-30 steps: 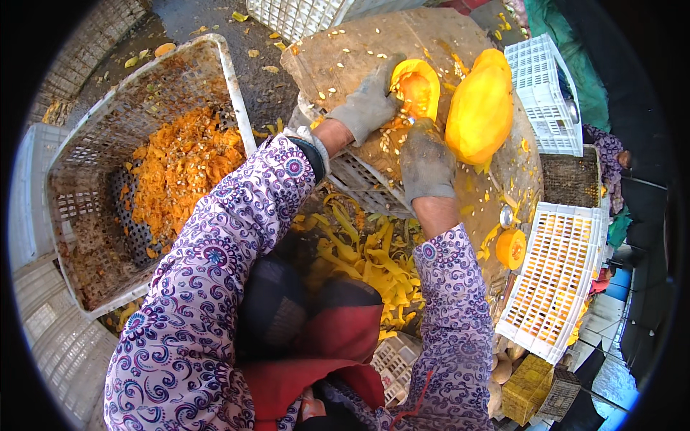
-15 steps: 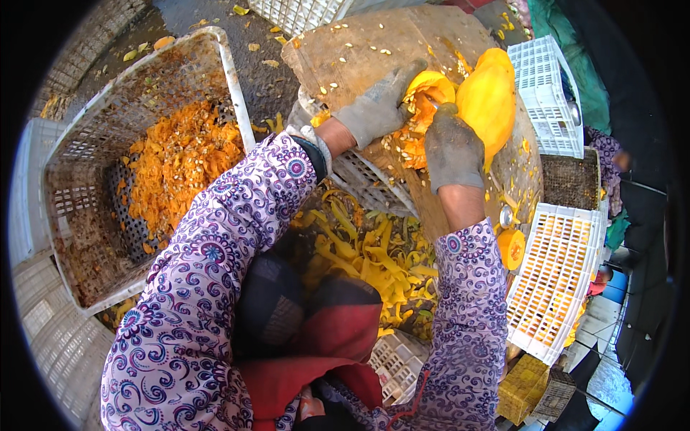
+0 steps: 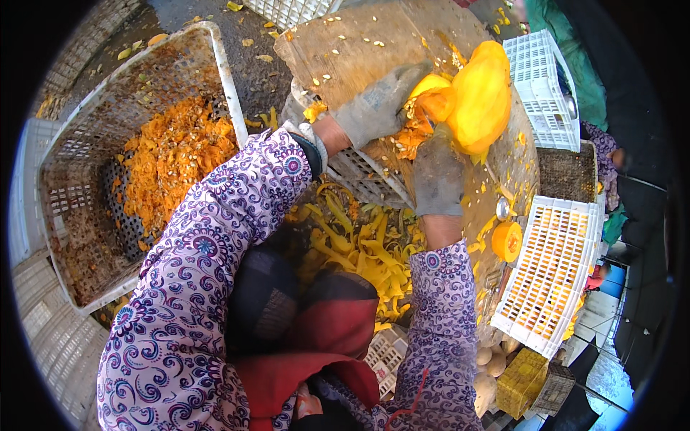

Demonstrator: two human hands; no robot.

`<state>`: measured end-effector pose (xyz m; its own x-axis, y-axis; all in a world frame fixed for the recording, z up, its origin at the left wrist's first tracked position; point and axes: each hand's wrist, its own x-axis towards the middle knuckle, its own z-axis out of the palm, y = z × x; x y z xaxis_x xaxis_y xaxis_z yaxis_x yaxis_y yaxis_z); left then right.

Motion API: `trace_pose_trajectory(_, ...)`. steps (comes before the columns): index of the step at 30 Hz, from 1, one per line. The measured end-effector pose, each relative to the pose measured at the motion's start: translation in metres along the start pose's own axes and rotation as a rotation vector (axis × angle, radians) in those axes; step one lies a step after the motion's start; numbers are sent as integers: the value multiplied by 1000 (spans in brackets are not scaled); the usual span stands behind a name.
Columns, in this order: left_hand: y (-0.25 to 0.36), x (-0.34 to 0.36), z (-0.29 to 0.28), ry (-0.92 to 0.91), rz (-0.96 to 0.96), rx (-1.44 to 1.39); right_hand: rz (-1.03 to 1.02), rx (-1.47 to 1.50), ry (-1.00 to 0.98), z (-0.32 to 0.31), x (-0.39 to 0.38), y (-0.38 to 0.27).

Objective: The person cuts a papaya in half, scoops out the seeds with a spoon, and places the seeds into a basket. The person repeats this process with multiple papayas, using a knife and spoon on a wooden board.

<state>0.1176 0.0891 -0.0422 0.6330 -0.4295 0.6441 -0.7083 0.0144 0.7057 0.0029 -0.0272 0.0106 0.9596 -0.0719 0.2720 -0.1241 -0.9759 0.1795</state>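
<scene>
A peeled yellow pumpkin (image 3: 483, 97) rests on the wooden board, and a hollow cut pumpkin piece (image 3: 433, 92) lies against its left side. I cannot tell whether the two are joined. My left hand (image 3: 382, 104), in a grey glove, grips the cut piece by its left edge. Stringy orange pulp (image 3: 411, 138) hangs out below the opening. My right hand (image 3: 438, 174), gloved too, is closed just under the opening around a thin metal tool (image 3: 431, 123). Only a sliver of it shows, so its kind is hidden.
Seeds dot the round wooden board (image 3: 345, 43). A dirty crate (image 3: 231, 86) on the left holds pulp and seeds (image 3: 172, 165). Yellow peels (image 3: 366, 255) lie below. A cut pumpkin end (image 3: 507, 241) sits at the board's right edge beside white crates (image 3: 550, 269).
My right hand has drawn back toward me and slightly left, out of the hollow. The pumpkin has tipped a little over the cut piece. My left hand keeps its grip.
</scene>
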Motion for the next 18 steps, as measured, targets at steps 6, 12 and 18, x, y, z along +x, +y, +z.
trace_pose_trajectory(6,5,3,1,12,134,78,59,-56,31,2,16,9)
trace_pose_trajectory(12,7,7,3,-36,317,229,-11,-37,-129,32,-17,8)
trace_pose_trajectory(18,1,5,-4,-9,132,51,269,213,-238,15,-11,8)
